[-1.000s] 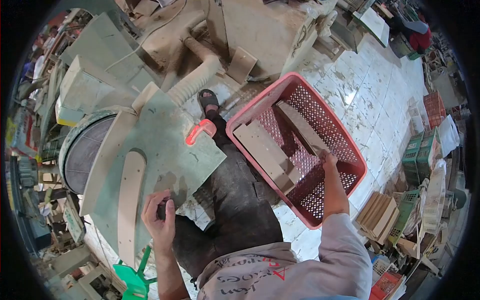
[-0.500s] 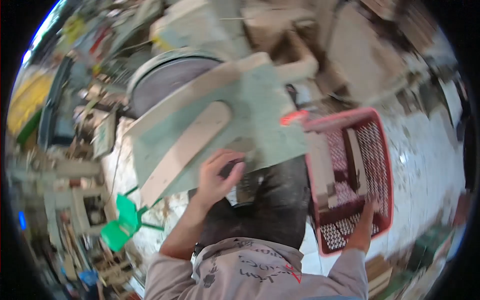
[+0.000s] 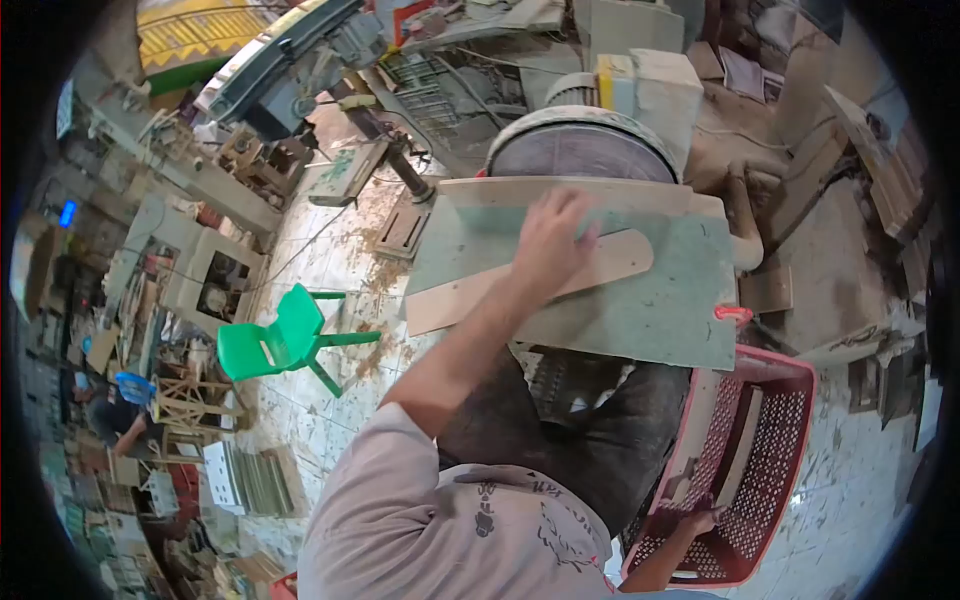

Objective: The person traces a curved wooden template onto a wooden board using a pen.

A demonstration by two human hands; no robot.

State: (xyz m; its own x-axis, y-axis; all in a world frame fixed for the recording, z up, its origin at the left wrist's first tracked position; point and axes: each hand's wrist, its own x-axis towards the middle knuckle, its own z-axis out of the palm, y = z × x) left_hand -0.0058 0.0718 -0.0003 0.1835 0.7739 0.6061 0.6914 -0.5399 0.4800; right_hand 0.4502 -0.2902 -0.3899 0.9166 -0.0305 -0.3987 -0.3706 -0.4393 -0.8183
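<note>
My left hand is over the green-topped table of a disc sander. Its fingers are slightly blurred, the thumb stands apart, and nothing shows in them. Beneath it, a pale wooden board with one rounded end lies at a slant on the table. A long wooden strip runs along the table's far edge, in front of the disc. My right hand reaches low into a red plastic basket, near the lower end of a wooden piece. Its fingers are too small to make out.
A green plastic chair lies tipped on the tiled floor to the left. Sawdust and a cable are on the floor. Stacked boards stand further left, near another person. Wooden panels crowd the right side.
My view has swung, so the table and chair appear further right. My left hand has moved from the table's near edge to above the board. The right hand stays at the basket, now lower in view.
</note>
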